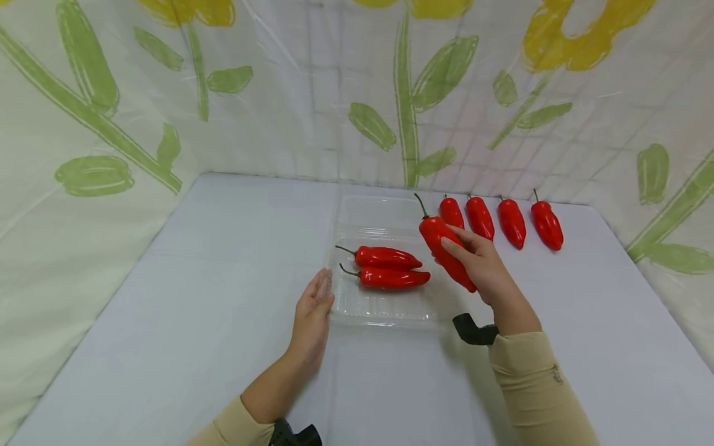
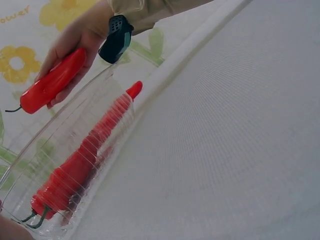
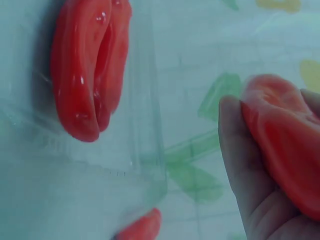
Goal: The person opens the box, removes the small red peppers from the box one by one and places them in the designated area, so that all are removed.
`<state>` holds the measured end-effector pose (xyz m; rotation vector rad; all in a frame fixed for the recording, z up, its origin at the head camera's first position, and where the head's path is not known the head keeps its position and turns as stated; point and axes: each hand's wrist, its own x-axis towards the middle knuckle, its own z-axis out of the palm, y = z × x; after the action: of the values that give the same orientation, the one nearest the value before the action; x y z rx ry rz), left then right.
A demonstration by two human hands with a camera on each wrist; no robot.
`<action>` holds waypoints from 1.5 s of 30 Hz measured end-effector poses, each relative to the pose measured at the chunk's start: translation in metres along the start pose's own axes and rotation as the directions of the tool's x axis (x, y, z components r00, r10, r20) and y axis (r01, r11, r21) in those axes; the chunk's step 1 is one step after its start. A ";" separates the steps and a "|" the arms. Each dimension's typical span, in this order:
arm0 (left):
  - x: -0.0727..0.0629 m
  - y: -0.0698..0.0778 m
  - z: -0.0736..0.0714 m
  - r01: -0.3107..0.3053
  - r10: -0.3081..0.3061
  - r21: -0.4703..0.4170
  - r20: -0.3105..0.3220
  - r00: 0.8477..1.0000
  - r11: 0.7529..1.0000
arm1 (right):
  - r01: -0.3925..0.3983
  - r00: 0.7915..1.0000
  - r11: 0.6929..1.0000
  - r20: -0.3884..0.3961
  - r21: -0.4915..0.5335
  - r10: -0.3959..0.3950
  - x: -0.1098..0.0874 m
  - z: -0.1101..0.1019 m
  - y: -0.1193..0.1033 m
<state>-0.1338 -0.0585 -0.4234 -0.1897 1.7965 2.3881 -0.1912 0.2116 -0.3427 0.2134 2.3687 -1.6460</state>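
Observation:
My right hand (image 1: 482,266) holds a red chili pepper (image 1: 446,251) with a green stem, raised over the right side of a clear plastic container (image 1: 385,310). The thumb lies across the pepper's near face. In the container, two more red peppers (image 1: 393,279) lie side by side, stems to the left. My left hand (image 1: 312,319) grips the container's left wall, fingers outside and thumb near the front corner. The left wrist view shows the two peppers (image 2: 70,175) through the ribbed clear wall, with the held pepper (image 2: 55,82) above them.
Beyond the right hand, several red peppers (image 1: 512,223) stand in a row along the back right of the white table (image 1: 223,279). The container's open lid (image 1: 385,212) lies flat towards the back edge. A flower-printed curtain (image 1: 279,111) hangs behind the table.

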 end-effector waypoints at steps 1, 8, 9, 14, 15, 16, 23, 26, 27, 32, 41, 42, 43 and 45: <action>0.000 0.000 0.000 -0.001 0.001 0.003 0.000 1.000 1.000 | -0.007 1.000 1.000 -0.010 0.013 0.007 -0.001 -0.002 0.001; 0.002 -0.001 0.000 -0.002 0.002 0.007 -0.008 1.000 1.000 | -0.056 0.997 0.993 -0.046 0.104 0.061 -0.008 -0.012 0.010; 0.002 -0.001 0.000 0.003 -0.003 0.005 -0.009 1.000 1.000 | -0.060 0.996 0.992 -0.051 0.112 0.067 -0.009 -0.013 0.012; 0.003 -0.002 -0.001 0.005 -0.004 0.009 -0.006 1.000 1.000 | -0.064 0.995 0.990 -0.070 0.124 0.073 -0.012 -0.018 0.017; 0.003 -0.002 -0.001 0.005 -0.005 0.011 -0.005 1.000 1.000 | -0.065 0.994 0.990 -0.074 0.123 0.075 -0.013 -0.019 0.018; 0.003 -0.002 -0.001 0.005 -0.005 0.014 -0.005 1.000 1.000 | -0.067 0.994 0.990 -0.075 0.124 0.076 -0.013 -0.020 0.019; 0.003 -0.001 -0.001 0.009 -0.009 0.012 0.002 1.000 1.000 | -0.093 0.992 0.980 -0.069 0.175 0.106 -0.014 -0.028 0.026; 0.003 -0.001 -0.001 0.007 -0.007 0.002 0.002 1.000 1.000 | -0.091 0.992 0.981 -0.070 0.170 0.104 -0.014 -0.031 0.029; 0.003 -0.001 -0.001 0.007 -0.007 0.001 0.001 1.000 1.000 | -0.093 0.992 0.982 -0.070 0.167 0.106 -0.014 -0.032 0.030; 0.003 0.000 -0.002 0.008 -0.008 -0.004 0.007 1.000 1.000 | -0.098 0.993 0.987 -0.051 0.128 0.105 -0.012 -0.033 0.038; 0.002 0.000 -0.002 0.014 -0.014 0.010 0.012 1.000 1.000 | -0.155 0.987 0.987 -0.026 0.048 0.156 -0.005 -0.032 0.053; 0.002 0.000 -0.002 0.013 -0.013 0.009 0.013 1.000 1.000 | -0.159 0.987 0.987 -0.020 0.037 0.159 -0.004 -0.032 0.054; 0.002 0.000 -0.002 0.012 -0.012 0.007 0.014 1.000 1.000 | -0.164 0.986 0.986 -0.013 0.027 0.164 -0.004 -0.032 0.056; 0.003 0.000 -0.002 0.010 -0.010 0.008 0.015 1.000 1.000 | -0.168 0.986 0.986 0.007 0.004 0.168 -0.003 -0.031 0.058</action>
<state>-0.1363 -0.0599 -0.4243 -0.1794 1.7944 2.3684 -0.1770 0.2615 -0.3840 0.3965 2.2733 -1.5718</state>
